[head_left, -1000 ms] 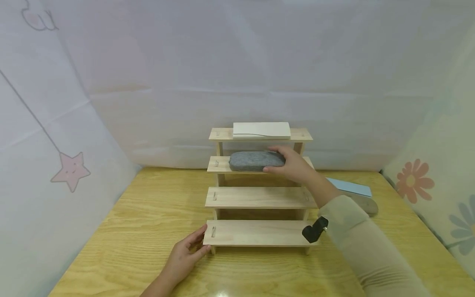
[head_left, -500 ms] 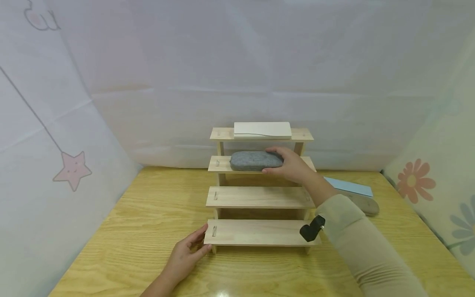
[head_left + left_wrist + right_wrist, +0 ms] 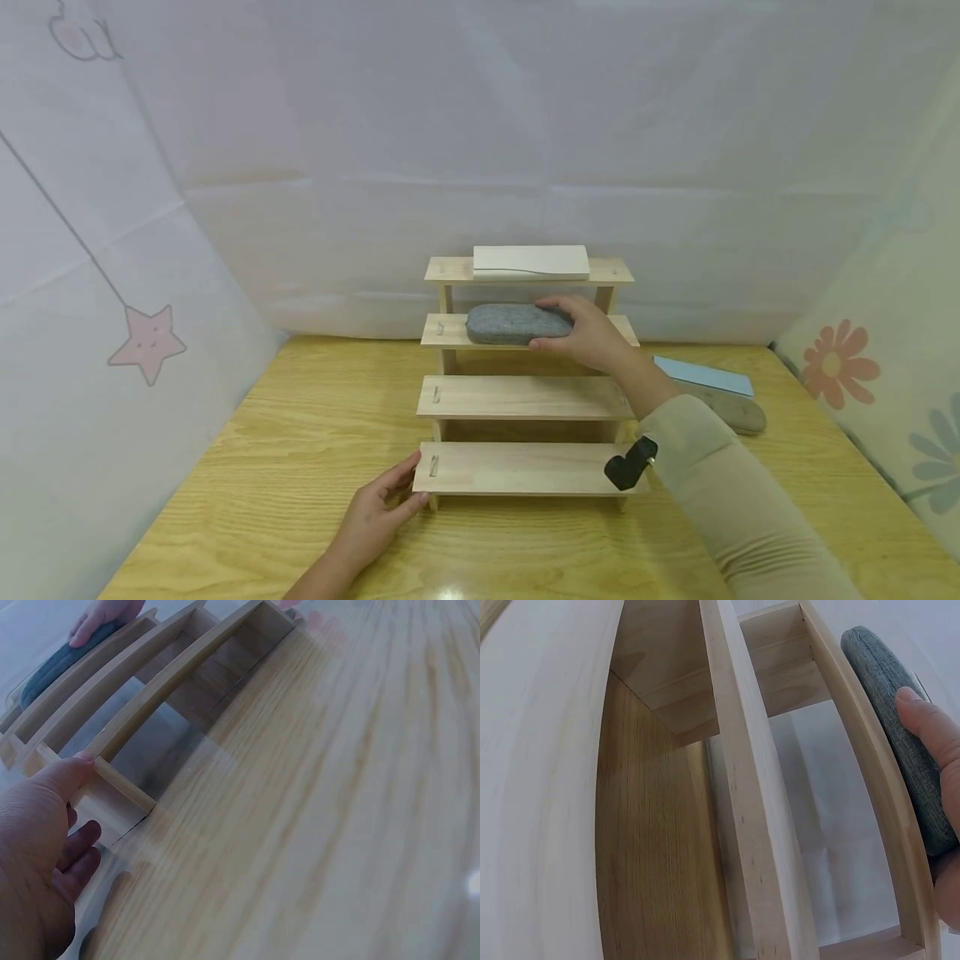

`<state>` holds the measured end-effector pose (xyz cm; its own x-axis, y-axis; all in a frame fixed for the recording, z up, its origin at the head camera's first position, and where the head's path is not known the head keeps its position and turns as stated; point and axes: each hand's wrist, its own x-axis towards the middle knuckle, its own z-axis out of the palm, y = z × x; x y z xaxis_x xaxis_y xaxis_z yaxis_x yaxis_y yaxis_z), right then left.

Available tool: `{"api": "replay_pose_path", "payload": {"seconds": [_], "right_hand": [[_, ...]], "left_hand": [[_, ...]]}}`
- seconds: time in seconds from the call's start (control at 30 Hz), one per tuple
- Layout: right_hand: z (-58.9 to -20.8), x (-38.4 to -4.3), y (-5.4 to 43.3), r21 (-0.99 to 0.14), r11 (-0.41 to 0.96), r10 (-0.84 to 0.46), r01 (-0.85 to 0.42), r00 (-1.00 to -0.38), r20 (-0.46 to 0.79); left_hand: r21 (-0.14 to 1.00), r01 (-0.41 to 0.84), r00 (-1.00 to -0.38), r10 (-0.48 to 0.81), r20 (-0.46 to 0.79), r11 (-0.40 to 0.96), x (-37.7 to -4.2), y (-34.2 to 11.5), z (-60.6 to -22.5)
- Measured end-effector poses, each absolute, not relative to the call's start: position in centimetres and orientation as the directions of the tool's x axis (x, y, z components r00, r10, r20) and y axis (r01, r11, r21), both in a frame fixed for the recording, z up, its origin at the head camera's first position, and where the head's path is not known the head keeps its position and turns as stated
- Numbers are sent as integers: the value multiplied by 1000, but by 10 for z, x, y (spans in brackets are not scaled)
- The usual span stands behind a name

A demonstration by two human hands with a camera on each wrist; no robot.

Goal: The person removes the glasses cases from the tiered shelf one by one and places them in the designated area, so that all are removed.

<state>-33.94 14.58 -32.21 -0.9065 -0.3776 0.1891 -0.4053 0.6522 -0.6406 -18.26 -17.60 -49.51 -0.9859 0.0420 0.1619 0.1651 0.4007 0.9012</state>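
Note:
A pale wooden stepped display stand [image 3: 525, 397] faces me on the table. On its second tier from the top lies a grey fabric glasses case [image 3: 501, 324]. My right hand [image 3: 588, 337] grips the case's right end, thumb along the front and fingers over the back. In the right wrist view the thumb presses the case's side, just above the tier's edge. My left hand [image 3: 372, 515] holds the left end of the lowest tier, its thumb at the front corner [image 3: 88, 759] and the forefinger at the back one.
A white glasses case [image 3: 530, 262] lies on the top tier. Right of the stand, a light blue case [image 3: 708, 377] and a brown case [image 3: 731, 411] lie on the wooden table [image 3: 315, 417], partly behind my right forearm. A pale cloth backdrop [image 3: 375, 233] closes the back.
My right hand has shifted very slightly left along the grey glasses case, which stays on its tier. The left hand keeps its place at the stand.

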Motion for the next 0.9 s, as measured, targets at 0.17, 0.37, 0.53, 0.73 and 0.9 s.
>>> {"api": "replay_pose_path", "payload": {"seconds": [0.17,0.37,0.53,0.73,0.9], "right_hand": [[-320,-335,148,-646,649,-363,-401,-910,200],[-317,-329,155,-657,646,-345,-389,-916,203],[-314,-322,162,-671,648,-324,-360,-928,186],[-312,-316,175,-676,649,-316,-350,-932,179],[-315,-314,191,-670,655,-309,-350,-933,185]], "left_hand": [[900,163,-986,45,159,403,-183,-176,-495],[890,183,-983,46,180,417,-184,-177,-495],[889,186,-982,46,184,418,-183,-177,-493],[892,184,-983,51,179,414,-183,-176,-493],[898,170,-985,49,165,406,-184,-177,-492]]}}
